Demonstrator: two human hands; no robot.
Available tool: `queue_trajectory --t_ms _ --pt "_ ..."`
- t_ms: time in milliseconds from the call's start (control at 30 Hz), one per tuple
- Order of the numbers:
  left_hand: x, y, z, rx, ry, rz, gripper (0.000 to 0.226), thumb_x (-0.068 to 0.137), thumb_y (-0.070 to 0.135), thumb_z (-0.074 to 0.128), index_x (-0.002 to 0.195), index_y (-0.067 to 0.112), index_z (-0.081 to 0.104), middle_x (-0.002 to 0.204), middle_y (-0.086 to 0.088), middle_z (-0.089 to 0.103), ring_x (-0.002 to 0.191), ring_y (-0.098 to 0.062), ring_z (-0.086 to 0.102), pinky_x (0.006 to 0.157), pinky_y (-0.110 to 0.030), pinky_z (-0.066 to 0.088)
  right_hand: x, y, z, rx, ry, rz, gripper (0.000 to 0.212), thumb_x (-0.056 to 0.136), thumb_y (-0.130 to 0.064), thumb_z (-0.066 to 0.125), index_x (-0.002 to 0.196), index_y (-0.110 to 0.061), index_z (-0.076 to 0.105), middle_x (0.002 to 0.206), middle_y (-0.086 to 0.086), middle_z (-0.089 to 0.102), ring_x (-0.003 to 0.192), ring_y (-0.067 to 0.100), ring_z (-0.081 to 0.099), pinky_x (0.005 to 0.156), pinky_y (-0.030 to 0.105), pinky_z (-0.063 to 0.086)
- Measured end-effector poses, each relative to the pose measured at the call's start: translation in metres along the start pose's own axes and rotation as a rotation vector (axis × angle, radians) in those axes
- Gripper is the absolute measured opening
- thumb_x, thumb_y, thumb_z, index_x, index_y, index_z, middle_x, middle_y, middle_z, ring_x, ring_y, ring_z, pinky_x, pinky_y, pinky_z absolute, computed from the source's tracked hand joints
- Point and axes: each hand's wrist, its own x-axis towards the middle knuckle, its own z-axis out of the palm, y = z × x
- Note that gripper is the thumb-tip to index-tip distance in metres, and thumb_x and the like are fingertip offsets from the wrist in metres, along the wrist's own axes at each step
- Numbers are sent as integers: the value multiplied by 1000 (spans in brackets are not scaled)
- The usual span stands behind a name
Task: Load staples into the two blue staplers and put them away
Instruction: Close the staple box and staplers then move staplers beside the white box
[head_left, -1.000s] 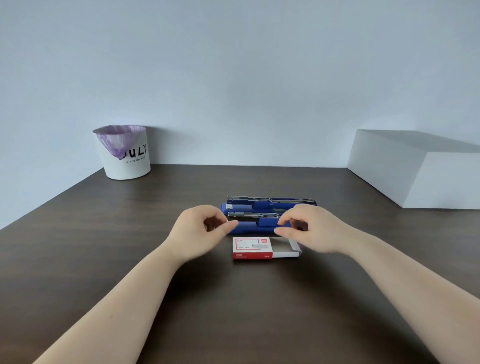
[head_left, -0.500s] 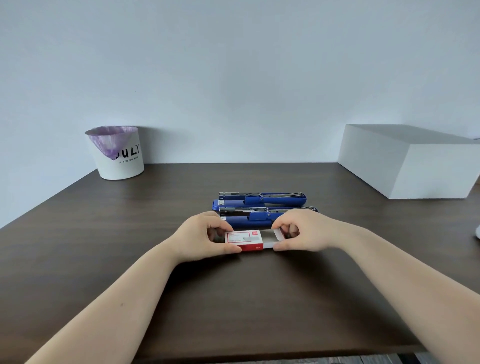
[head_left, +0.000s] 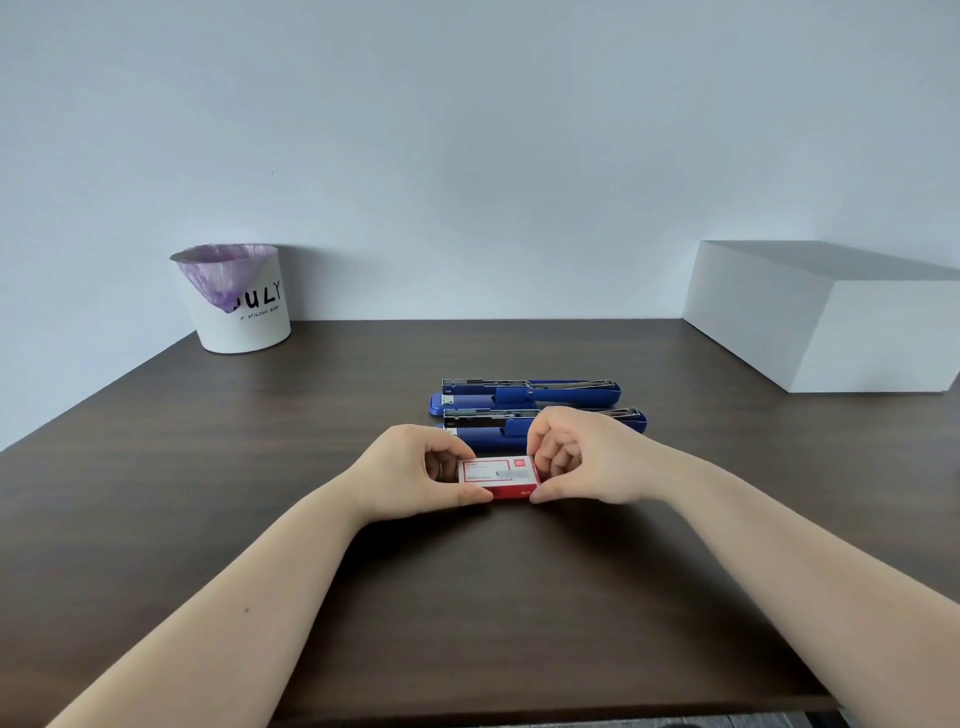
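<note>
Both hands pinch the staple box (head_left: 498, 477) on the table (head_left: 260, 493): left hand (head_left: 410, 470) grips its left end, right hand (head_left: 584, 457) its right end; just beyond the knuckles lie two blue staplers (head_left: 524, 393), tops open

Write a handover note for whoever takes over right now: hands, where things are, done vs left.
Left hand: pinching the left end of the staple box.
Right hand: pinching its right end. The box sits low over the desk, tray pushed in, so it looks closed.
Near stapler and far stapler: lying side by side on the desk just behind the box, tops swung open, magazines exposed. Whether staples are in cannot be told.
Done: both staplers opened.
Left: confirm staples loaded, close both, put them away. White box at right; bin far left.
</note>
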Motion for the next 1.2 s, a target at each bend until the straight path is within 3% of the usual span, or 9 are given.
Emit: queue_trajectory --t_ms 167,333,467,600,667,800,900,1000,1200 --pt "0 1 1 -4 1 -7 39 63 40 83 96 23 72 66 15 62 52 5 53 52 -5 40 2 -2 0 -65 27 -32 30 71 -24 81 78 -27 52 78 -13 59 70 6 54 66 19 46" --pt "-1 -1 -3 -3 -3 -4 37 68 40 79 101 26 70 69 13 62 55 3 53 58 -7 42 0 0 -8 -29 10 -26 24 72 -30 79 83 -25 59 85 -9 66 72 3 58 69 17 49" --pt "0 -10 -14 -95 190 -66 16 89 29 59 95 22 71 69 7 65 57 2 53 65 -14 43 2 12 -28 -42 257 6 12 81 -33 69 86 -23 66 91 -2 72 85 15 66 82 31 52" --pt "16 -19 -24 -46 394 -192 12 88 20 60 95 17 70 79 5 68 74 -10 61 77 -24 47 16 28 -54 -130 430 72 17 87 -29 63 101 -21 67 96 -2 67 85 17 61 70 21 45" --pt "27 -24 -26 26 382 -228 16 86 18 62 100 15 69 89 1 69 85 -17 63 86 -30 51 26 38 -62 -215 406 105 30 87 -29 63 115 -19 62 98 -1 60 85 17 55 72 22 39" --pt "51 -29 -26 121 263 -256 34 84 23 64 117 14 61 111 -2 67 103 -18 62 95 -29 45 45 54 -71 -310 343 244 55 85 -39 63 134 -19 48 126 6 57 121 25 47 103 35 37" --pt "66 -32 -21 155 138 -275 46 85 26 63 128 14 54 127 -1 62 114 -18 58 103 -31 43 56 58 -71 -380 201 339 60 85 -47 59 137 -20 45 139 5 51 132 27 41 112 38 32" --pt "77 -37 -16 145 98 -271 46 85 24 63 129 16 54 127 -3 63 115 -20 59 102 -30 43 64 60 -68 -456 104 343 46 88 -41 58 129 -20 53 135 1 56 126 24 47 109 33 33" --pt "87 -42 -11 197 143 -260 40 84 34 64 121 22 62 111 -4 68 102 -22 61 89 -28 45 74 63 -75 -436 101 309 34 82 -33 68 111 -16 63 113 4 65 101 22 60 87 33 48"
